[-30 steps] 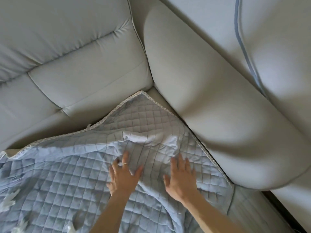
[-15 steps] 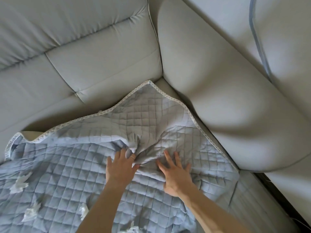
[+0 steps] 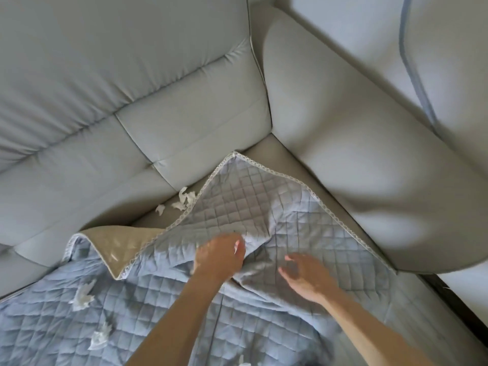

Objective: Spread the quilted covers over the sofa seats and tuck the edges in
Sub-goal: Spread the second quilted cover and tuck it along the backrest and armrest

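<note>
Since the earlier frame, sofa (image 3: pixel 158 101) seat corner is being bared as cover (image 3: pixel 264 196) is sliding back, one edge flipping tan side up. Spreading is continuing; tucking is not yet beginning. Left hand (image 3: pixel 219 257) is pinching a cover fold below that corner; right hand (image 3: pixel 307 277), fingers apart, is hovering alongside. No writing is showing.

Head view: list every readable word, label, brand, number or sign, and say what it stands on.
None to read. The blue quilted cover, its tan underside, the grey sofa backrest and the white scraps show no text, tag, logo or number.
</note>
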